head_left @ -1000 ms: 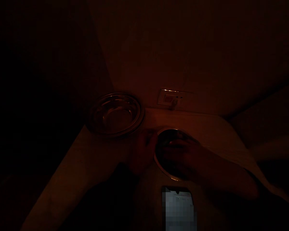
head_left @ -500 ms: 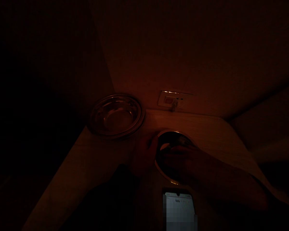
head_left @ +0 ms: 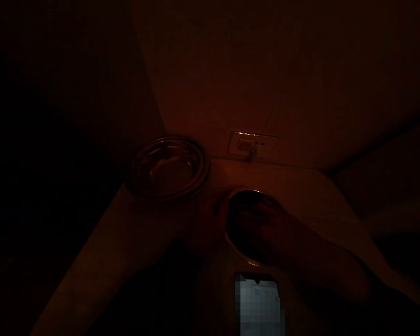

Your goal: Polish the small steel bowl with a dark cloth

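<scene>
The scene is very dark. A round bowl (head_left: 238, 254) with a shiny rim and dark inside sits on the tabletop. My left hand (head_left: 210, 221) grips its left rim, thumb near the edge. Over and into the bowl reaches my right hand (head_left: 266, 221) from the right, fingers pointing left. Whether those fingers hold anything is lost in the dark, and the bowl's contents cannot be made out. Just in front of the bowl lies a phone (head_left: 259, 303) with its screen lit and partly blurred out.
A wide metal dish (head_left: 171, 175), seemingly stacked on another, stands at the table's back left. The wooden table (head_left: 294, 179) meets a wall bearing a socket plate (head_left: 247, 144) with a plug in it. The table's left edge drops into darkness.
My right hand has shifted slightly within the bowl. A pale piece seen near its fingers before is no longer visible. The left hand stays at the rim.
</scene>
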`<control>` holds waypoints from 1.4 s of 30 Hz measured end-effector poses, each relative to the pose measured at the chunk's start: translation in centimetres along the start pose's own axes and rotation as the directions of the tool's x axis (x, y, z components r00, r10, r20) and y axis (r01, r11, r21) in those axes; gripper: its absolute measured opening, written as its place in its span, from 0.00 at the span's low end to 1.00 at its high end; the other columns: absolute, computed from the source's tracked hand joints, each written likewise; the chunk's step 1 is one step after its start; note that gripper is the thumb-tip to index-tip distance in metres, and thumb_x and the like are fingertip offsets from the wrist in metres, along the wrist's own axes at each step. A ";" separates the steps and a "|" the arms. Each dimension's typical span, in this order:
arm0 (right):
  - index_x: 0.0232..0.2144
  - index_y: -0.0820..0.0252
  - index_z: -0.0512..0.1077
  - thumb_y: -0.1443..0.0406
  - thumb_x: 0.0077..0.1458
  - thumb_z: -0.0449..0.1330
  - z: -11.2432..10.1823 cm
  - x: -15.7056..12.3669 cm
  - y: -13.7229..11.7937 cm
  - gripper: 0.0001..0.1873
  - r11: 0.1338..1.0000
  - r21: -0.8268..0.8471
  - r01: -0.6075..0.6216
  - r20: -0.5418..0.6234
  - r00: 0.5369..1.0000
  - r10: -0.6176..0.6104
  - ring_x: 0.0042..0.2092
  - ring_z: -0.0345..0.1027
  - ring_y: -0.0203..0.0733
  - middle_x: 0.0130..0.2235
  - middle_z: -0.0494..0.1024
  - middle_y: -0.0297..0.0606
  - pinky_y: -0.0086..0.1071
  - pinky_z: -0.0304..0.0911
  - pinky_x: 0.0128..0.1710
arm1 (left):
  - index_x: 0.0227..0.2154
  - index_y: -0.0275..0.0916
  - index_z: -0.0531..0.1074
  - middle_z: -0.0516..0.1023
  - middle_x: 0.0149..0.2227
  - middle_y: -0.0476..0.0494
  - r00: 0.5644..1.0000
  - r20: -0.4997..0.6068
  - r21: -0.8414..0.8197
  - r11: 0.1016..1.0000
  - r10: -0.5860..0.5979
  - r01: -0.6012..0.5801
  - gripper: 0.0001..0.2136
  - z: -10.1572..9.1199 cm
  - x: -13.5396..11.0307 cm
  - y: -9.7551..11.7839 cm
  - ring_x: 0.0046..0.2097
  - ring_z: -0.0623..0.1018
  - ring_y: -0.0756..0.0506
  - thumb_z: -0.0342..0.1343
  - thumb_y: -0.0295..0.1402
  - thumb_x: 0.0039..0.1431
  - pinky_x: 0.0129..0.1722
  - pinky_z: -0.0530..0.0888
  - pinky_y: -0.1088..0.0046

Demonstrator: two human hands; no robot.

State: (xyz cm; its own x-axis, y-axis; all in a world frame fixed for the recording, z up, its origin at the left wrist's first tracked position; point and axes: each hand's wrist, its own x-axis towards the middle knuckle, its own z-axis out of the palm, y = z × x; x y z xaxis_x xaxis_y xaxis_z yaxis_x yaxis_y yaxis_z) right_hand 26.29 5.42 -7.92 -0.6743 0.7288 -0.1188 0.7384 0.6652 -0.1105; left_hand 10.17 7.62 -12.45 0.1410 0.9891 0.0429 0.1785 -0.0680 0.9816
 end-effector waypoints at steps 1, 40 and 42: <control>0.45 0.61 0.71 0.71 0.54 0.52 -0.1 0.0 0.0 0.17 0.999 0.022 0.027 0.009 1.000 -0.027 0.50 0.63 0.51 0.49 0.74 0.44 0.47 0.60 0.47 | 0.45 0.39 0.74 0.78 0.46 0.45 1.000 -0.008 0.001 1.000 0.001 -0.001 0.15 0.0 0.0 -0.1 0.46 0.77 0.46 0.46 0.32 0.60 0.48 0.71 0.71; 0.41 0.55 0.73 0.69 0.56 0.53 -2.5 -1.2 -0.4 0.12 0.976 0.212 0.043 0.136 0.988 -0.073 0.45 0.67 0.42 0.43 0.76 0.36 0.38 0.57 0.49 | 0.44 0.37 0.74 0.79 0.44 0.45 0.998 -0.039 0.007 0.998 -0.057 0.057 0.15 0.1 -0.1 0.8 0.44 0.78 0.47 0.46 0.32 0.60 0.45 0.73 0.73; 0.39 0.54 0.74 0.69 0.54 0.54 -3.0 -1.5 -0.3 0.11 0.980 0.200 0.015 0.165 0.985 -0.048 0.44 0.67 0.43 0.41 0.76 0.36 0.41 0.57 0.49 | 0.44 0.37 0.74 0.79 0.44 0.45 0.998 -0.032 0.000 0.999 -0.050 0.050 0.15 0.1 -0.1 0.7 0.44 0.78 0.47 0.46 0.33 0.60 0.44 0.73 0.73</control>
State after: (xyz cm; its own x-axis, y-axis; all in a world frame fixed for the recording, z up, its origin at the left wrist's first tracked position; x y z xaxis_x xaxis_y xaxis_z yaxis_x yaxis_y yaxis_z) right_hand 27.05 4.61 -4.76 -0.7003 0.6590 -0.2744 0.7133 0.6300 -0.3071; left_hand 10.35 7.42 -11.77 0.1007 0.9949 0.0002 0.1857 -0.0190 0.9824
